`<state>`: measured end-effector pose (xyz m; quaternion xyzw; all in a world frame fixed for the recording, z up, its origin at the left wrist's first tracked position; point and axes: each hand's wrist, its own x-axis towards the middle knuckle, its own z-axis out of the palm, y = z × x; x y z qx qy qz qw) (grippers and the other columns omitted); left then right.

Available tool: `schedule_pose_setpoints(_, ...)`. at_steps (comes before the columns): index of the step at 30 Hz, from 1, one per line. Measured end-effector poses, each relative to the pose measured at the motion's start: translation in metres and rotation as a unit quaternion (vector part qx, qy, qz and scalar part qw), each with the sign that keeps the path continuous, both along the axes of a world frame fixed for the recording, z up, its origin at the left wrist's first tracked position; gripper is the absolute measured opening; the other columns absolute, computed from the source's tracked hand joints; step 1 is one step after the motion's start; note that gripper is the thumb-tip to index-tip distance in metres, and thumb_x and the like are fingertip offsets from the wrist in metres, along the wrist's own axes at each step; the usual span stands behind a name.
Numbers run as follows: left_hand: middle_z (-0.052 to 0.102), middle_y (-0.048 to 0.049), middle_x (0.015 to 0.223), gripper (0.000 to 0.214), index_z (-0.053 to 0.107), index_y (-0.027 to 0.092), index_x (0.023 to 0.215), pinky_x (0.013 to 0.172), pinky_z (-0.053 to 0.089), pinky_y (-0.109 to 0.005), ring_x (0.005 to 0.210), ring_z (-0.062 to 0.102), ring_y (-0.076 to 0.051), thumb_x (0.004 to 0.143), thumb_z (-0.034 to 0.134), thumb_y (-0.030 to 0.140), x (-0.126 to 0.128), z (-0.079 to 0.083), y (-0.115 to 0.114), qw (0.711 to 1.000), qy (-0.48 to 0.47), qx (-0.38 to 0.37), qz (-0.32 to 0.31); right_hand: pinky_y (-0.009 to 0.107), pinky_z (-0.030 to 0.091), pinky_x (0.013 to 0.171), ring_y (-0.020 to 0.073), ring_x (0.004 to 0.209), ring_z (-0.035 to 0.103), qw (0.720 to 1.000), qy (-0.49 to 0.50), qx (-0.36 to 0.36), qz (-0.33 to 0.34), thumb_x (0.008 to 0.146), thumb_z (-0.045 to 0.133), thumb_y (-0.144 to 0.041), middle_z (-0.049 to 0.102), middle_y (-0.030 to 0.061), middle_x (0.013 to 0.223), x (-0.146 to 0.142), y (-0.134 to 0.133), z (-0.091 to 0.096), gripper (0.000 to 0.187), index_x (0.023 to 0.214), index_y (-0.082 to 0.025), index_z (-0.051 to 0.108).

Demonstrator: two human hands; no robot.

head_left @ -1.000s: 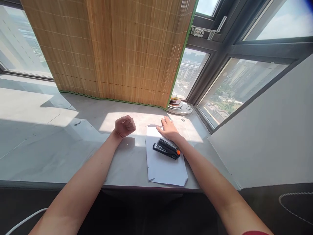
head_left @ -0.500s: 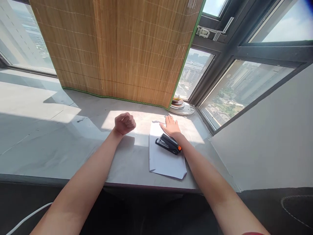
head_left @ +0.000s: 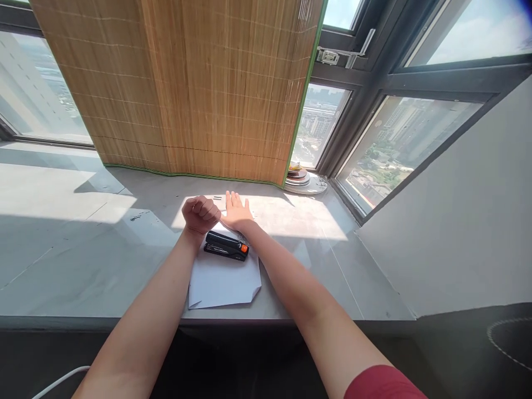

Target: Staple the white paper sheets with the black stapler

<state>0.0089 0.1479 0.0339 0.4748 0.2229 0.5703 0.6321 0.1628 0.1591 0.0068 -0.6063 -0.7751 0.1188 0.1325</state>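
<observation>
A white sheet of paper (head_left: 222,280) lies on the grey windowsill (head_left: 103,260), with a black stapler (head_left: 225,245) with an orange end resting across it. My right hand (head_left: 236,210) lies flat on the far end of the paper, fingers stretched out. My left hand (head_left: 200,214) is curled in a fist just left of it, at the paper's far left corner. Nothing shows inside the fist.
A bamboo blind (head_left: 199,88) hangs behind the sill. A small stack of plates (head_left: 301,180) sits at the back right corner by the window frame. A grey board (head_left: 465,221) leans at the right. A white cable (head_left: 58,382) runs at the lower left.
My right hand has slid the paper with the stapler to the left, up against my left fist. The left fist has stayed closed and hardly moved.
</observation>
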Motion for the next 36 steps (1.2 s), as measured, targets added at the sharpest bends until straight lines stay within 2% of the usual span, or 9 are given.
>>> schedule_pose_setpoints(8, -0.009, 0.0071, 0.055, 0.086, 0.008, 0.020, 0.059, 0.040, 0.018, -0.029, 0.038, 0.007, -0.009, 0.081, 0.063, 0.083, 0.003, -0.004, 0.003, 0.999, -0.002, -0.005, -0.037, 0.060, -0.003, 0.135, 0.0318, 0.169, 0.000, 0.999, -0.030, -0.023, -0.024, 0.107, 0.026, -0.071, 0.003, 0.0154, 0.181, 0.062, -0.014, 0.000, 0.096, 0.174, -0.005, 0.012)
schedule_pose_setpoints(15, 0.001, 0.0075, 0.052, 0.080, 0.010, 0.022, 0.053, 0.042, 0.020, -0.026, 0.042, 0.011, -0.007, 0.075, 0.078, 0.056, 0.025, 0.000, -0.002, 0.981, 0.042, -0.044, -0.185, 0.058, 0.000, 0.135, 0.0322, 0.169, 0.002, 0.996, -0.045, -0.027, -0.072, 0.106, 0.025, -0.070, 0.006, 0.0133, 0.181, 0.124, -0.025, 0.000, 0.095, 0.175, -0.006, 0.012)
schedule_pose_setpoints(19, 0.009, 0.0078, 0.052, 0.070, 0.016, 0.022, 0.053, 0.044, 0.021, -0.023, 0.044, 0.014, -0.007, 0.083, 0.076, 0.042, 0.035, 0.003, -0.008, 0.978, 0.067, -0.061, -0.188, 0.058, 0.000, 0.135, 0.0324, 0.169, 0.004, 0.996, -0.045, -0.022, -0.068, 0.106, 0.026, -0.070, 0.008, 0.0112, 0.181, 0.130, -0.025, -0.003, 0.093, 0.175, -0.010, 0.013)
schedule_pose_setpoints(24, 0.010, 0.0085, 0.053, 0.071, 0.017, 0.022, 0.054, 0.046, 0.017, -0.024, 0.045, 0.012, -0.006, 0.083, 0.077, 0.043, 0.037, 0.002, -0.009, 0.977, 0.075, -0.039, -0.195, 0.060, -0.001, 0.134, 0.0308, 0.169, 0.004, 0.998, 0.006, -0.007, -0.066, 0.106, 0.028, -0.072, 0.008, 0.0103, 0.181, 0.124, -0.026, 0.004, 0.092, 0.176, -0.013, 0.014)
schedule_pose_setpoints(27, 0.009, 0.0089, 0.053, 0.072, 0.017, 0.022, 0.054, 0.048, 0.014, -0.025, 0.047, 0.010, -0.006, 0.083, 0.077, 0.046, 0.038, 0.003, -0.010, 0.974, 0.090, -0.025, -0.207, 0.062, 0.009, 0.134, 0.0297, 0.169, 0.006, 0.991, 0.104, 0.024, -0.082, 0.109, 0.022, -0.063, 0.012, 0.0075, 0.181, 0.138, -0.028, 0.019, 0.080, 0.175, -0.017, 0.019)
schedule_pose_setpoints(29, 0.009, 0.0091, 0.053, 0.072, 0.016, 0.023, 0.054, 0.048, 0.012, -0.026, 0.047, 0.010, -0.006, 0.083, 0.077, 0.048, 0.039, 0.004, -0.011, 0.973, 0.103, -0.019, -0.207, 0.056, 0.025, 0.131, 0.0288, 0.166, 0.021, 0.981, 0.167, 0.048, -0.089, 0.109, 0.019, -0.056, 0.027, 0.0071, 0.178, 0.157, -0.037, 0.030, 0.072, 0.172, -0.022, 0.030)
schedule_pose_setpoints(31, 0.010, 0.0092, 0.053, 0.072, 0.017, 0.023, 0.054, 0.049, 0.011, -0.027, 0.049, 0.010, -0.007, 0.084, 0.076, 0.051, 0.043, 0.005, -0.012, 0.972, 0.125, -0.008, -0.200, 0.050, 0.044, 0.118, 0.0304, 0.147, 0.050, 0.972, 0.214, 0.064, -0.071, 0.109, 0.021, -0.057, 0.057, 0.0104, 0.159, 0.178, -0.056, 0.037, 0.067, 0.156, -0.024, 0.054)
schedule_pose_setpoints(33, 0.014, 0.0086, 0.055, 0.069, 0.021, 0.023, 0.053, 0.051, 0.013, -0.027, 0.050, 0.012, -0.008, 0.087, 0.073, 0.053, 0.048, 0.005, -0.014, 0.972, 0.160, 0.017, -0.173, 0.044, 0.055, 0.094, 0.0295, 0.105, 0.069, 0.959, 0.273, 0.064, -0.033, 0.107, 0.032, -0.065, 0.075, 0.0106, 0.110, 0.192, -0.082, 0.038, 0.060, 0.115, -0.023, 0.074)
schedule_pose_setpoints(36, 0.038, 0.0022, 0.061, 0.051, 0.044, 0.021, 0.058, 0.056, 0.028, -0.027, 0.056, 0.034, -0.013, 0.094, 0.066, 0.048, 0.059, 0.001, -0.014, 0.960, 0.250, 0.114, -0.061, 0.037, 0.050, 0.071, 0.0215, 0.073, 0.055, 0.936, 0.338, 0.099, 0.014, 0.104, 0.045, -0.072, 0.055, 0.0025, 0.074, 0.187, -0.124, 0.033, 0.056, 0.078, -0.024, 0.058)
